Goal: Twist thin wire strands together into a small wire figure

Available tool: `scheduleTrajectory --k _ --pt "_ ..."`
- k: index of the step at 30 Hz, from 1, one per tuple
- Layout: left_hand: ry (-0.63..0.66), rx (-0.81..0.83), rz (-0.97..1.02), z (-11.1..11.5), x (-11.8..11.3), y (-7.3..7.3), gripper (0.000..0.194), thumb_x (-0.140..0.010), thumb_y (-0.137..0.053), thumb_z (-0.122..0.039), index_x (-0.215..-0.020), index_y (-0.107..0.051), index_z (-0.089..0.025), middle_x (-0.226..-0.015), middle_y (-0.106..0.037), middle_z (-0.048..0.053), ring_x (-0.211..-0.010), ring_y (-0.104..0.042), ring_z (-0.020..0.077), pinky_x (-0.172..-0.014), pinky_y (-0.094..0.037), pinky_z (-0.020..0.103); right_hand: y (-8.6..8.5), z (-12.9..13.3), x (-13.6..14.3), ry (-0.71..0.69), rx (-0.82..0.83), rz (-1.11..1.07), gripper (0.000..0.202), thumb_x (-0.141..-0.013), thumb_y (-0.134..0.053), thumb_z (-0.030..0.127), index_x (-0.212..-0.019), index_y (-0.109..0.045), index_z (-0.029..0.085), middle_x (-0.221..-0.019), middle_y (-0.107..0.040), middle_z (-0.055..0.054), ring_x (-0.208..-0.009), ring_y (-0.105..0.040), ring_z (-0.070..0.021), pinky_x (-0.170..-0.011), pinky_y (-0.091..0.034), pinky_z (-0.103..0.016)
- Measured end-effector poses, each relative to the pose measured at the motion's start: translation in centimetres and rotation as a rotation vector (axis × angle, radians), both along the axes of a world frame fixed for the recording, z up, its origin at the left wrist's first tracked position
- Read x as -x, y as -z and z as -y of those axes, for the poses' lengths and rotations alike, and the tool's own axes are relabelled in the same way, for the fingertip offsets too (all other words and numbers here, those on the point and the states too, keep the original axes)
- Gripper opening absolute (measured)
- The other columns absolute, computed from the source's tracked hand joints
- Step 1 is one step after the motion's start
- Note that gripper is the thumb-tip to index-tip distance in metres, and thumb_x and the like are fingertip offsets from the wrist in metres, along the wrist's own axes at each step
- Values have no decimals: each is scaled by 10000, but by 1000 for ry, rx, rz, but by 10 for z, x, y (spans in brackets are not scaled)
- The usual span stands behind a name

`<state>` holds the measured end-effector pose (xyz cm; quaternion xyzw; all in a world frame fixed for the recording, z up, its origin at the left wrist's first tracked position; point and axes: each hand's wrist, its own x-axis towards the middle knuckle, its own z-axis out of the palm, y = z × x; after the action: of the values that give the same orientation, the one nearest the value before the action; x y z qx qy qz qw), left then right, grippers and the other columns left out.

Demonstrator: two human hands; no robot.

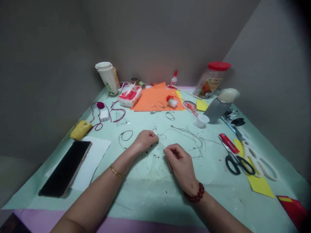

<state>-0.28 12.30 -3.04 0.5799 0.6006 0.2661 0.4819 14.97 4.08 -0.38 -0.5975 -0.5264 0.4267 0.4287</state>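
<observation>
Near the middle of the table, my left hand (145, 141) is closed in a pinch on a thin greenish cord (162, 137), which loops out beyond the fingertips. My right hand (179, 161), lower and to the right, pinches a strand of the same cord between thumb and fingers. The strand runs taut across the short gap between both hands. A loose tangle of similar cord (191, 134) lies to the right. Left of my left hand rests a coiled cord loop (126, 136). Small dark bits (155, 156) are scattered under the hands.
Black-handled scissors (239, 165), white-handled scissors (259, 161) and a grey bottle (217, 108) stand or lie at right. A phone (65, 168) and yellow lump (81, 129) are at left. Behind are orange paper (153, 98), tissues (130, 96), a cup (107, 79) and a red-lidded jar (211, 81).
</observation>
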Motion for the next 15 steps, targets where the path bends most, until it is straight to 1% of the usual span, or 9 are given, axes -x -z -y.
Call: scheduleTrajectory --k 5,10,15 --pt "-3 -1 10 -1 0 1 141 -644 -571 -295 -637 -590 -155 -520 -480 -29 -481 -386 83 -466 -279 222 2 1 2 -49 -45 8 150 -818 -574 310 -727 -563 191 -610 -504 37 -499 -389 -90 -482 -330 -224" --pt "-3 -6 16 0 -1 -2 158 -646 -579 -306 -635 -591 -149 -521 -465 -32 -481 -375 83 -455 -275 222 5 4 5 -167 -3 41 151 -818 -551 302 -719 -546 189 -611 -489 34 -516 -385 -97 -487 -327 -225" --pt "-6 1 27 2 -1 -8 171 -648 -598 -313 -628 -602 -144 -516 -456 -32 -486 -367 83 -454 -270 218 5 4 9 -181 49 122 209 -817 -538 334 -670 -497 191 -581 -443 39 -537 -377 -107 -494 -308 -229"
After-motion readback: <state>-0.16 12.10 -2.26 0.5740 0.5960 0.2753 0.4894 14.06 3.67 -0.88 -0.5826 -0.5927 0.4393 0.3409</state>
